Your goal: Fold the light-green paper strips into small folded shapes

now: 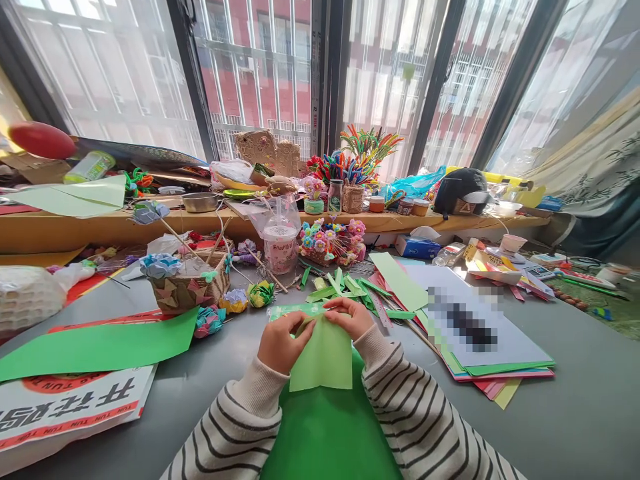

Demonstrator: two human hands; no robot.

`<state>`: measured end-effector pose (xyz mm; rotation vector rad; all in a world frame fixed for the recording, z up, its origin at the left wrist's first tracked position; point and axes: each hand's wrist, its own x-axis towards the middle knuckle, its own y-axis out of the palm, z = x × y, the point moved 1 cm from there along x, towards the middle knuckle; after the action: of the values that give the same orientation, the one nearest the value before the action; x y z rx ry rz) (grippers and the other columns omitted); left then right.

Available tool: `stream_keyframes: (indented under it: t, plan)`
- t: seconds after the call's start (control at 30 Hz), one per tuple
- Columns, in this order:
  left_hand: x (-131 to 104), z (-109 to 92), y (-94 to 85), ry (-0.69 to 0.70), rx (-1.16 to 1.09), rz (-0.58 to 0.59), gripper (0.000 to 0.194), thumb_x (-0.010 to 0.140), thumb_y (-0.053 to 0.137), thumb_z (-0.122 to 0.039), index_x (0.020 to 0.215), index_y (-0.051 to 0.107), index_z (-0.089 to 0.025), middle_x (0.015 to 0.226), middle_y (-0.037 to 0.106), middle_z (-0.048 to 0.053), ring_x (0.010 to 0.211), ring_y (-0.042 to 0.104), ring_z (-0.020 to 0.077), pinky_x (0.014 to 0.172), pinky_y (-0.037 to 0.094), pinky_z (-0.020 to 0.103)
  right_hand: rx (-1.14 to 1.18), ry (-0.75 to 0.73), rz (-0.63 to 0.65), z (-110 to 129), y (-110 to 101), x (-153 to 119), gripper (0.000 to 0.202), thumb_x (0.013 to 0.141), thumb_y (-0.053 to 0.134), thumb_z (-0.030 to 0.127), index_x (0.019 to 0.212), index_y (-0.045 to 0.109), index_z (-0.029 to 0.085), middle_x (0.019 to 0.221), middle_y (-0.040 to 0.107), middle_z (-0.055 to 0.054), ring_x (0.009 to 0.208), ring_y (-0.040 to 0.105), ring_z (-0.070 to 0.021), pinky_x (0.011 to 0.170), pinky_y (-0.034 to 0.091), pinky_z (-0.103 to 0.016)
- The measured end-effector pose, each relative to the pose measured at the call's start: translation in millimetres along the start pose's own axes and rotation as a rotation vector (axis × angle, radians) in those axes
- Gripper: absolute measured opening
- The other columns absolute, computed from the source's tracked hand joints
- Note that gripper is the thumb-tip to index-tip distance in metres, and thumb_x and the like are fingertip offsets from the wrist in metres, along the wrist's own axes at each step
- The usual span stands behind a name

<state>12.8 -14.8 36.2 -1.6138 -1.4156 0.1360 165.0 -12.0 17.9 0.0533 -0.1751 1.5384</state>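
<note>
A light green sheet of paper [323, 363] with a crease down its middle hangs between my two hands. My left hand [286, 340] pinches its upper left edge, fingers closed. At the upper right edge, the fingers of my right hand [351, 319] are pressed together on the same sheet. Below it lies a darker green surface [325, 433] on the grey table. Just beyond my hands is a pile of green paper strips [350, 287], with a ruler [381, 308] beside it. My fingertips partly hide the sheet's top edge.
A stack of coloured and white paper [505, 333] lies to the right. To the left are a basket with paper flowers [185, 290], a long green paper strip [100, 343] and a printed white bag [75, 407]. A lidded cup [280, 250] stands before the cluttered sill [250, 227].
</note>
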Motion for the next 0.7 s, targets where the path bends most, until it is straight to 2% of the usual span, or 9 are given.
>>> stream_keyframes:
  t: [0.2, 0.33, 0.43, 0.5, 0.57, 0.7]
  plan:
    - [-1, 1, 0.9, -0.005, -0.006, 0.020, 0.024, 0.070, 0.042, -0.033, 0.061, 0.056, -0.015, 0.052, 0.052, -0.001, 0.050, 0.045, 0.0098, 0.051, 0.036, 0.020, 0.043, 0.052, 0.030, -1, -1, 1, 0.022, 0.056, 0.061, 0.028, 0.074, 0.058, 0.015, 0.069, 0.060, -0.003, 0.070, 0.056, -0.0157, 0.063, 0.045, -0.027]
    - [2, 3, 1.7, -0.071, -0.003, 0.080, 0.026, 0.068, 0.043, -0.036, 0.060, 0.055, -0.015, 0.050, 0.051, -0.001, 0.049, 0.045, 0.0104, 0.049, 0.036, 0.020, -0.005, -0.020, -0.010, -3, 3, 0, 0.020, 0.055, 0.060, 0.025, 0.072, 0.057, 0.014, 0.071, 0.060, -0.004, 0.071, 0.057, -0.0166, 0.063, 0.045, -0.028]
    - [6, 6, 1.1, -0.158, -0.053, 0.180, 0.027, 0.066, 0.045, -0.039, 0.064, 0.056, -0.014, 0.058, 0.058, 0.001, 0.055, 0.050, 0.0123, 0.051, 0.038, 0.021, -0.038, -0.079, -0.046, -4, 7, -1, 0.017, 0.055, 0.060, 0.022, 0.069, 0.055, 0.015, 0.068, 0.060, -0.003, 0.068, 0.057, -0.0165, 0.063, 0.045, -0.029]
    - [7, 6, 0.4, -0.195, -0.040, 0.204, 0.028, 0.066, 0.045, -0.039, 0.064, 0.057, -0.015, 0.060, 0.060, 0.002, 0.058, 0.053, 0.0139, 0.053, 0.038, 0.022, -0.042, -0.101, -0.046, -5, 9, -2, 0.015, 0.054, 0.060, 0.020, 0.066, 0.053, 0.015, 0.066, 0.059, -0.003, 0.065, 0.057, -0.0153, 0.064, 0.046, -0.030]
    - [8, 5, -0.2, -0.188, 0.008, 0.184, 0.027, 0.066, 0.044, -0.038, 0.062, 0.058, -0.015, 0.059, 0.060, 0.002, 0.058, 0.054, 0.0147, 0.053, 0.038, 0.023, -0.044, -0.110, -0.056, -5, 11, -2, 0.016, 0.052, 0.061, 0.019, 0.064, 0.051, 0.015, 0.065, 0.058, -0.002, 0.063, 0.057, -0.0146, 0.065, 0.045, -0.030]
    - [7, -2, -0.7, -0.107, 0.083, 0.055, 0.025, 0.067, 0.044, -0.036, 0.062, 0.059, -0.016, 0.059, 0.062, 0.002, 0.057, 0.055, 0.0151, 0.054, 0.038, 0.024, -0.019, -0.142, -0.118, -1, 10, -4, 0.019, 0.054, 0.062, 0.022, 0.067, 0.050, 0.015, 0.067, 0.057, -0.003, 0.066, 0.056, -0.0149, 0.066, 0.045, -0.030]
